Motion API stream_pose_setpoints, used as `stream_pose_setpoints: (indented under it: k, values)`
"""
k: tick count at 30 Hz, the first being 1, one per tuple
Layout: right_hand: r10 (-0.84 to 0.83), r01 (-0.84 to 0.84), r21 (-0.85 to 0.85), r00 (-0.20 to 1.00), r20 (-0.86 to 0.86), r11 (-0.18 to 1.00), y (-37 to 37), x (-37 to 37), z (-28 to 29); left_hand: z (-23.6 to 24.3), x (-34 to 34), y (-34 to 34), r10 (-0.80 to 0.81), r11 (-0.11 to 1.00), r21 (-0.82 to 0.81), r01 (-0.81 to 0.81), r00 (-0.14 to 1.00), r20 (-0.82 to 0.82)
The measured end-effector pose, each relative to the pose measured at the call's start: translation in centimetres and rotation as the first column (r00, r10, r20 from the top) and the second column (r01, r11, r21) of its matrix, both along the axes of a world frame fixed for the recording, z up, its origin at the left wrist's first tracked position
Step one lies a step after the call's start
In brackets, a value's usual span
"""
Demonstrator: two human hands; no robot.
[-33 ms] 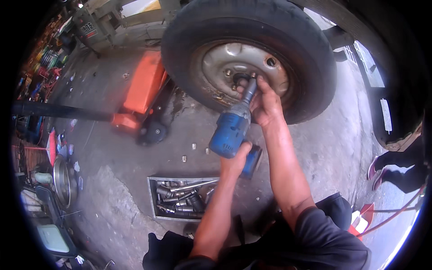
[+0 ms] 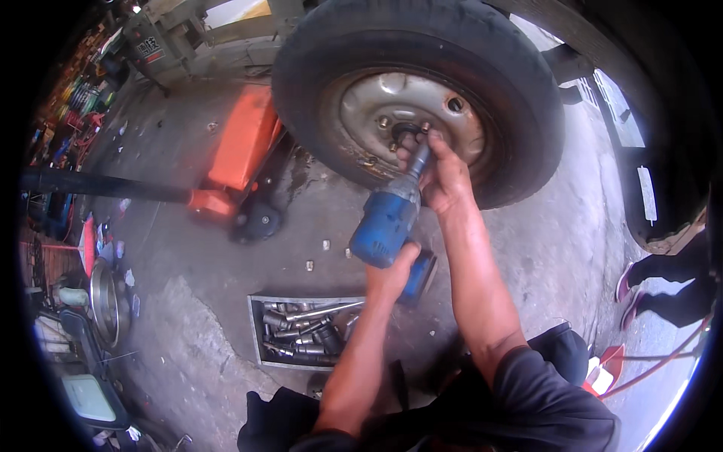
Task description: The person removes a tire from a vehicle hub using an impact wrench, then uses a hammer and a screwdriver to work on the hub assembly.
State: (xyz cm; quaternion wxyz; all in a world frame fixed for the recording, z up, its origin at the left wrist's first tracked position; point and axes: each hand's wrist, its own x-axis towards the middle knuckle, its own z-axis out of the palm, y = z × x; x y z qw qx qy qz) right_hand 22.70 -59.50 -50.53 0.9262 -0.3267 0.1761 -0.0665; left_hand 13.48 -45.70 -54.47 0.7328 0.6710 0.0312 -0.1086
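Observation:
A blue cordless impact wrench [image 2: 384,226] points up at the rusty steel rim [image 2: 388,98] of a wheel with a black tyre [image 2: 512,75]. My left hand [image 2: 390,275] grips the wrench's handle below the body, above its blue battery [image 2: 416,277]. My right hand [image 2: 444,173] wraps round the long socket [image 2: 419,158] at the wrench's nose, fingertips by the hub. Metal lug nuts [image 2: 383,123] show on the hub; whether the socket sits fully on one is hidden by my fingers.
An orange floor jack [image 2: 233,151] with a black handle [image 2: 113,184] stands left. A metal box [image 2: 254,328] of sockets and loose nuts [image 2: 309,265] lie on the floor. Assorted items [image 2: 102,305] line the left. Another person's dark-clad legs [image 2: 670,290] are at right, near a red hose [image 2: 666,365].
The wrench and my left hand have shifted very slightly downward. My right hand stays round the socket at the hub.

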Motion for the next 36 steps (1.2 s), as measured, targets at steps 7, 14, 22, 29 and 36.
stream_pose_setpoints:
  k: [7,14,22,29,36]
  values:
    - [-0.054,0.073,0.101,0.983,-0.174,0.992,6.2,-2.5,-7.9,1.2,0.4,8.7,-0.133,0.977,0.11,0.182,0.926,-0.354]
    - [0.336,-0.074,0.496,0.819,-0.465,0.865,17.5,-4.5,-17.3,-0.8,-0.2,19.2,-0.221,0.329,0.866,0.377,0.922,-0.318]
    - [0.447,-0.316,0.332,0.755,-0.479,0.889,19.3,-7.0,-15.9,-3.5,-2.7,24.2,-0.383,0.273,0.918,0.286,0.908,-0.169]
    - [-0.349,0.229,-0.298,0.817,-0.459,0.927,12.9,-8.5,-17.6,-2.9,-6.2,25.0,-0.622,0.118,0.961,0.251,0.773,-0.125]
    - [-0.703,0.678,-0.205,0.633,-0.326,0.706,-6.4,-8.2,-16.7,-7.7,-10.5,25.5,-0.762,-0.096,0.991,0.088,0.634,-0.13]
